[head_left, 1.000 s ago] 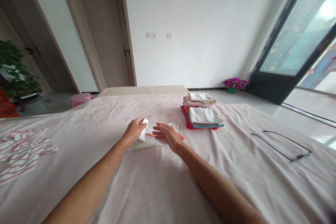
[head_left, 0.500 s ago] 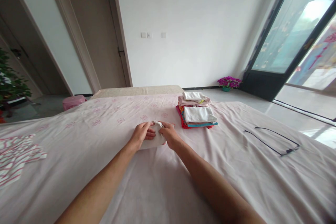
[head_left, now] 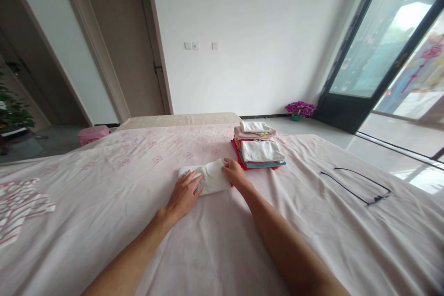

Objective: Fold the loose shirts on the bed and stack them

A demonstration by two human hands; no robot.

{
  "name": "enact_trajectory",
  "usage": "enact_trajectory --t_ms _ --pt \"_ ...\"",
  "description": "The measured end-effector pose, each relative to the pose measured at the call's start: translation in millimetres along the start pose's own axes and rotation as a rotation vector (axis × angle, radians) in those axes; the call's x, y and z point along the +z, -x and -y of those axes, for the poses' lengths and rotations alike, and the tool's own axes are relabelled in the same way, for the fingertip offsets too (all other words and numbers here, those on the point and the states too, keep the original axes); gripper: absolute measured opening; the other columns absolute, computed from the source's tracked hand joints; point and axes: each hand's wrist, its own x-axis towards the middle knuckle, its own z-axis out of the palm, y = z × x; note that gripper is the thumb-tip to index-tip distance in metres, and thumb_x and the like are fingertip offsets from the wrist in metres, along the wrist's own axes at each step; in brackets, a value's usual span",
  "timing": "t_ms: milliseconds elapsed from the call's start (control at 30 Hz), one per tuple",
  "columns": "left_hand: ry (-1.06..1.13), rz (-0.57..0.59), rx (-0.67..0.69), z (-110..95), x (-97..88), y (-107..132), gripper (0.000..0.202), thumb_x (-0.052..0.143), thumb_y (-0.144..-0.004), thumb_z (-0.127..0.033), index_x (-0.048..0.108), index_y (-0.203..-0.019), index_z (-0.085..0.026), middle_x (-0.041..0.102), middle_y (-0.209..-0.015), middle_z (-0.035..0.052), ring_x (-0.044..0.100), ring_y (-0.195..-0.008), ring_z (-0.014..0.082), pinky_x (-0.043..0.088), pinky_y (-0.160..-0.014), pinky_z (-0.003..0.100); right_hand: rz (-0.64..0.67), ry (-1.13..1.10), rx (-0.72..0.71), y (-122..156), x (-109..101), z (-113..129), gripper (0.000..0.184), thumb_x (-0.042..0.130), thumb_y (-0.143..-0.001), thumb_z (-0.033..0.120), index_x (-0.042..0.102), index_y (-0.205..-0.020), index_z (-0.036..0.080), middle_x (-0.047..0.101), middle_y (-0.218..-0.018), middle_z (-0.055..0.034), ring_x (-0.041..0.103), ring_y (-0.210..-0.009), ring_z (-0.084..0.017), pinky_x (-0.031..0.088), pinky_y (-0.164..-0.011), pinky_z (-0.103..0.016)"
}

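Observation:
A white folded garment (head_left: 212, 177) lies as a flat rectangle on the pink bed sheet (head_left: 208, 245), with a bit of red at its lower right corner. My left hand (head_left: 185, 190) rests on its left end, palm down and fingers stretched. At the right end, my right hand (head_left: 235, 172) pinches the garment's edge between thumb and fingers. Just beyond my right hand stands a stack of folded clothes (head_left: 264, 163), with white, blue and red pieces in it.
Black-framed glasses (head_left: 374, 200) lie on the sheet at the right. A red-and-white striped garment (head_left: 21, 206) is spread at the far left. A pink stool (head_left: 93, 135) stands past the left edge, and purple flowers (head_left: 300, 108) by the wall.
The garment's bunched upper part now lies flat as a wider rectangle. My hands have moved apart: the left flattened onto the cloth, the right shifted to its right edge.

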Motion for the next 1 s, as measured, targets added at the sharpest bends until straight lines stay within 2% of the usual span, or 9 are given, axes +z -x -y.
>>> enact_trajectory --t_ms 200,300,367,433,500,600,700,833,1000 --pt "-0.036 0.048 0.009 2.4 5.8 6.7 0.049 0.052 -0.094 -0.036 0.051 -0.143 -0.030 0.038 -0.157 0.0092 0.029 -0.147 0.0320 0.024 -0.119 0.055 -0.076 0.055 0.032 -3.5 2.2 -2.4 0.056 0.049 -0.080 0.014 0.058 -0.135 0.016 0.072 -0.106 -0.0082 0.066 -0.097 -0.021 0.049 -0.084 -0.029" --pt "0.017 0.039 -0.020 4.1 3.0 4.3 0.043 0.053 -0.093 -0.038 0.060 -0.134 -0.029 0.047 -0.151 0.0086 0.035 -0.144 0.0314 0.027 -0.117 0.056 -0.029 0.207 0.031 0.7 -1.3 -2.3 0.055 0.047 -0.080 0.010 0.060 -0.133 0.019 0.071 -0.110 -0.0094 0.065 -0.101 -0.023 0.048 -0.086 -0.031" --pt "0.089 -0.024 -0.032 5.4 -1.7 -1.0 0.037 0.045 -0.096 -0.035 0.068 -0.124 -0.026 0.059 -0.140 0.0081 0.045 -0.137 0.0276 0.032 -0.116 0.051 -0.062 0.336 -0.003 5.7 -4.5 3.4 0.055 0.045 -0.082 0.008 0.059 -0.134 0.021 0.068 -0.116 -0.0110 0.063 -0.106 -0.024 0.047 -0.088 -0.032" --pt "0.156 -0.104 -0.051 6.5 -6.7 -8.8 0.038 0.038 -0.098 -0.029 0.071 -0.116 -0.022 0.067 -0.128 0.0078 0.053 -0.130 0.0233 0.037 -0.114 0.044 -0.129 0.447 -0.081 11.3 -6.4 15.0 0.056 0.042 -0.086 0.009 0.054 -0.139 0.022 0.062 -0.125 -0.0130 0.058 -0.113 -0.026 0.045 -0.093 -0.035" --pt "0.171 -0.140 -0.073 7.1 -8.9 -17.6 0.038 0.038 -0.097 -0.025 0.070 -0.116 -0.020 0.068 -0.126 0.0082 0.055 -0.127 0.0219 0.039 -0.112 0.040 -0.150 0.496 -0.191 16.8 -4.3 29.7 0.056 0.039 -0.090 0.011 0.048 -0.144 0.021 0.055 -0.136 -0.0138 0.052 -0.121 -0.028 0.041 -0.101 -0.039" --pt "0.107 -0.101 -0.081 6.9 -3.3 -28.1 0.039 0.038 -0.097 -0.025 0.065 -0.125 -0.017 0.063 -0.134 0.0105 0.051 -0.132 0.0245 0.036 -0.114 0.042 -0.052 0.455 -0.375 24.7 7.7 45.2 0.054 0.037 -0.094 0.015 0.043 -0.147 0.018 0.046 -0.148 -0.0122 0.043 -0.132 -0.026 0.034 -0.109 -0.040" --pt "0.026 -0.030 -0.061 6.8 9.1 -31.5 0.043 0.034 -0.100 -0.031 0.059 -0.132 -0.016 0.060 -0.138 0.0130 0.049 -0.134 0.0269 0.032 -0.115 0.046 0.064 0.456 -0.494 30.5 22.9 42.6 0.051 0.038 -0.098 0.024 0.041 -0.148 0.013 0.042 -0.152 -0.0141 0.034 -0.141 -0.026 0.028 -0.115 -0.043" --pt "-0.102 0.027 -0.074 8.4 18.9 -27.7 0.046 0.037 -0.099 -0.035 0.055 -0.138 -0.018 0.050 -0.148 0.0141 0.041 -0.139 0.0307 0.028 -0.116 0.050 0.160 0.541 -0.479 33.3 31.5 25.4 0.054 0.040 -0.101 0.040 0.044 -0.145 0.010 0.042 -0.152 -0.0187 0.032 -0.143 -0.031 0.023 -0.117 -0.051" --pt "-0.178 0.094 -0.219 15.4 15.4 -23.5 0.059 0.041 -0.096 -0.052 0.046 -0.146 -0.021 0.041 -0.154 0.0178 0.031 -0.145 0.0354 0.026 -0.114 0.054 0.160 0.580 -0.429 32.1 31.0 18.9 0.057 0.040 -0.101 0.043 0.043 -0.147 0.010 0.037 -0.154 -0.0199 0.030 -0.145 -0.033 0.019 -0.117 -0.054"
